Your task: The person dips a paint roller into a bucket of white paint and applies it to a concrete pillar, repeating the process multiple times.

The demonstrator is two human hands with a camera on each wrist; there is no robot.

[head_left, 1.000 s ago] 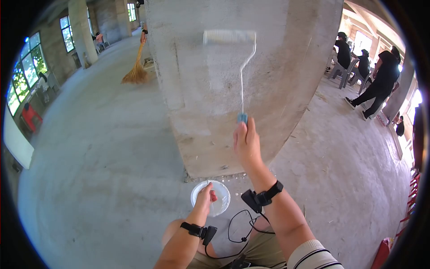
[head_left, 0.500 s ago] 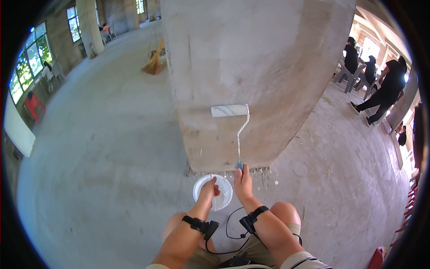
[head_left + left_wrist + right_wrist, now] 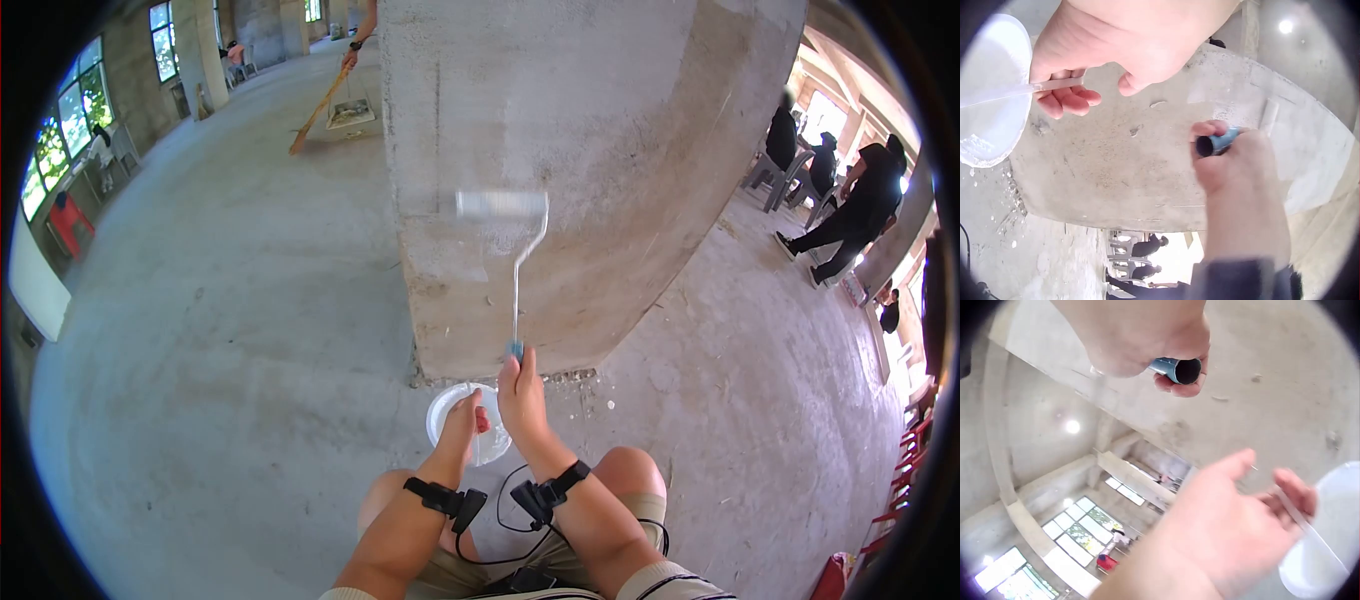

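Observation:
My right hand [image 3: 523, 400] grips the blue handle of a paint roller [image 3: 516, 290], thumb up along it. The white roller sleeve, blurred, lies across the lower-middle part of a concrete pillar [image 3: 600, 120]. In the left wrist view the handle's hollow blue end [image 3: 1205, 145] pokes out of the right fist. Lower and to the left, my left hand [image 3: 461, 425] holds a white bucket [image 3: 437, 440] by its thin plastic handle [image 3: 1060, 84], which runs across the curled fingers. White paint smears the bucket's inside wall.
At upper left, another person's arm [image 3: 362, 35] holds a broom [image 3: 320, 115] beside a dustpan [image 3: 351, 112]. Several people sit or stand at right, one in black [image 3: 860, 200]. A red chair [image 3: 70, 222] stands far left. Black cables [image 3: 500, 560] hang between my wrists.
The roller came down from high on the pillar to near its base, then rose partway again. My left hand stays with the bucket. The broom has swung left, with an arm back in view.

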